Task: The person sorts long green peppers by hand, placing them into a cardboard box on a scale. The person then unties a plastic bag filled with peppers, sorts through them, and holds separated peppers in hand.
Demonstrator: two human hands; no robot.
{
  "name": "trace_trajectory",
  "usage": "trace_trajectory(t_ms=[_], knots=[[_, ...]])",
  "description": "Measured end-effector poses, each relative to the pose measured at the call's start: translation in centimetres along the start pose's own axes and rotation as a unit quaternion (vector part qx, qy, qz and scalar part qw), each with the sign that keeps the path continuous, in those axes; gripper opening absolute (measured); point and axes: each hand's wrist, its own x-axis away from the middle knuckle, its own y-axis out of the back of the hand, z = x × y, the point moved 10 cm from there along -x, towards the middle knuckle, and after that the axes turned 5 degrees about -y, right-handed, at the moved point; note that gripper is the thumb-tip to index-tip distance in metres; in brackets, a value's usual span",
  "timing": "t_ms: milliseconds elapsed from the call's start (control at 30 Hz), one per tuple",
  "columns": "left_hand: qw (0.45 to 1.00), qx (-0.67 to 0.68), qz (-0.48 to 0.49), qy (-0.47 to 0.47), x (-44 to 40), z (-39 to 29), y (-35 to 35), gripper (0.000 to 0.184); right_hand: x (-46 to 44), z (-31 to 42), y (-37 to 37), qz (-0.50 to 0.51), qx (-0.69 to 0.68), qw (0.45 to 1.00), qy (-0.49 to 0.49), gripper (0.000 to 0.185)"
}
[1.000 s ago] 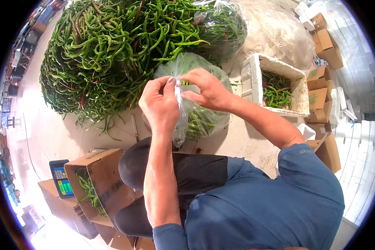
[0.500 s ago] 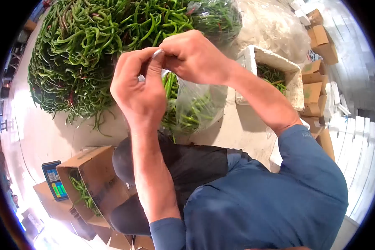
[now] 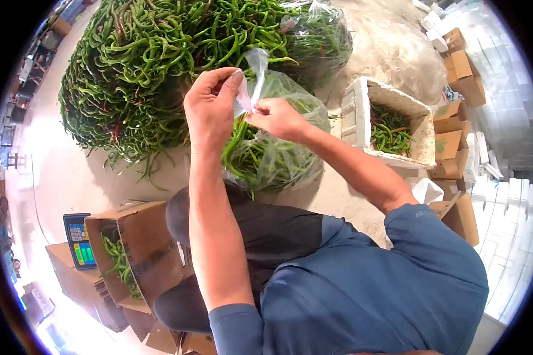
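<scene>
A clear plastic bag (image 3: 296,163) of long green peppers stands on the floor just before my knees. Its gathered top is twisted into a whitish strip that sticks up between my hands. My left hand (image 3: 212,109) pinches one end of this strip between thumb and forefinger. Lower down, at the neck of the bag, my right hand (image 3: 281,120) has its fingers closed on the plastic. Whether a knot is in the neck I cannot tell. Behind the hands rises a big heap of green peppers (image 3: 130,77), with a few red ones among them.
To the right is a white foam box (image 3: 354,115) with some peppers inside. Another filled bag (image 3: 326,41) and crumpled clear plastic (image 3: 397,56) lie beyond. At left, a cardboard box (image 3: 151,242) holding peppers stands beside a scale (image 3: 79,236). Cardboard boxes (image 3: 447,145) line the right.
My hands have moved apart and a little lower, the left staying higher. The twisted bag top, hidden before, now shows between them. The view has shifted slightly.
</scene>
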Motion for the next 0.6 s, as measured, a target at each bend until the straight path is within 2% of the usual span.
trace_trajectory(t_ms=[100, 133, 167, 233, 267, 300, 333, 367, 400, 433, 467, 500, 567, 600], knots=[[0.987, 0.086, -0.049, 0.123, 0.5, 2.8, 1.4, 0.02, 1.9, 0.2, 2.2, 0.015, -0.015, 0.999, -0.029, 0.019], [0.983, 0.078, -0.034, 0.161, 0.9, 3.0, 1.5, 0.032, 3.0, 1.0, 3.3, 0.024, -0.034, 0.999, -0.024, 0.019], [0.973, 0.075, 0.021, 0.218, 1.5, 3.7, 0.8, 0.038, 3.4, 0.9, 4.6, 0.019, -0.062, 0.997, -0.032, 0.02], [0.915, 0.069, 0.196, 0.346, 4.1, 6.1, -2.2, 0.034, 5.4, 4.6, 7.1, 0.063, -0.239, 0.968, 0.052, 0.02], [0.889, -0.004, 0.256, 0.379, 5.5, 7.7, -3.6, 0.028, 6.6, 5.8, 7.6, 0.103, -0.296, 0.948, 0.054, 0.019], [0.869, -0.08, 0.321, 0.368, 6.8, 9.9, -4.8, 0.029, 8.0, 7.1, 7.7, 0.144, -0.351, 0.924, 0.056, 0.019], [0.837, -0.215, 0.421, 0.274, 7.3, 10.7, -6.5, 0.031, 9.3, 7.6, 8.7, 0.12, -0.295, 0.947, 0.043, 0.014], [0.774, -0.342, 0.505, 0.171, 8.1, 11.9, -7.9, 0.035, 10.7, 8.4, 9.3, 0.127, -0.302, 0.942, 0.07, 0.017], [0.799, -0.371, 0.474, -0.01, 8.0, 13.8, -9.0, 0.039, 12.0, 9.0, 9.9, 0.134, -0.308, 0.937, 0.097, 0.021], [0.795, -0.388, 0.425, -0.189, 8.0, 10.1, -9.9, 0.043, 13.4, 9.6, 10.6, 0.142, -0.314, 0.93, 0.124, 0.026], [0.761, -0.409, 0.504, 0.008, 7.5, 13.9, -9.0, 0.048, 14.8, 9.6, 11.7, 0.119, -0.316, 0.934, 0.119, 0.029], [0.851, -0.371, 0.359, 0.093, 5.7, 18.0, -6.8, 0.055, 16.2, 9.5, 13.0, 0.095, -0.319, 0.936, 0.114, 0.032], [0.932, -0.289, 0.181, 0.121, 3.7, 14.5, -3.3, 0.074, 18.4, 7.2, 15.3, 0.083, -0.35, 0.93, 0.081, 0.036], [0.933, -0.322, 0.141, 0.081, 2.8, 13.8, -2.1, 0.079, 19.3, 4.5, 16.1, 0.096, -0.379, 0.919, 0.054, 0.037]])
